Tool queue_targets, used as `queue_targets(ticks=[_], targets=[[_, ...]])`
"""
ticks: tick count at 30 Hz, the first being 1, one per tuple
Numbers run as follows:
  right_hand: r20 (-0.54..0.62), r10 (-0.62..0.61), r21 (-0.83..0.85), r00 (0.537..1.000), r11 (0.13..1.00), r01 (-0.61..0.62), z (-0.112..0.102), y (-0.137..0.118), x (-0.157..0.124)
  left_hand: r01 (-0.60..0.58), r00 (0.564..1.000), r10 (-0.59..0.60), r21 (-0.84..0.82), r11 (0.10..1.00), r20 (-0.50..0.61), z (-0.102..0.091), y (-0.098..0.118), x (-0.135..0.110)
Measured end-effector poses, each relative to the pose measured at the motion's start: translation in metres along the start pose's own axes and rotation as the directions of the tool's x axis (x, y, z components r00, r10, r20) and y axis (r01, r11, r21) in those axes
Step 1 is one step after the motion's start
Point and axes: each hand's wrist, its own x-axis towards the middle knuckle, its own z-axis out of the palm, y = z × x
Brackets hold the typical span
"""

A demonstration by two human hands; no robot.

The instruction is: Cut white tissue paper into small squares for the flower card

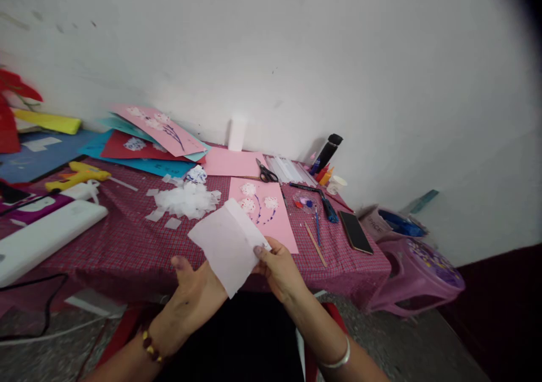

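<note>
Both of my hands hold one thin white sheet of tissue paper [226, 241] in front of the table's near edge. My left hand [197, 292] lies under its lower left part with the thumb up beside it. My right hand [277, 266] pinches its right edge between thumb and fingers. Just behind the sheet lies a pink card [279, 224] with white paper flowers and blue stems. A heap of white tissue scraps [186, 200] sits to the left of the card.
On the red checked cloth [127, 246] lie scissors [266, 173], a yellow glue gun [78, 176], brushes, a paint palette [304, 202], a phone [355, 231] and a black bottle [327, 152]. Coloured paper sheets [156, 139] are stacked at the back left. A purple stool [417, 275] stands right.
</note>
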Motion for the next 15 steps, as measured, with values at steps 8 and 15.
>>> queue_targets(ticks=[8, 15], targets=[[0.046, -0.134, -0.245, 0.990, 0.959, 0.141, 0.001, -0.001, 0.001, 0.082, 0.950, -0.116, -0.128, 0.988, -0.290, -0.006, 0.011, 0.007], [0.093, -0.067, -0.259, 0.993, 0.962, 0.089, -0.003, -0.003, -0.006, 0.093, 0.915, -0.111, -0.066, 0.994, -0.389, 0.011, 0.010, 0.002]])
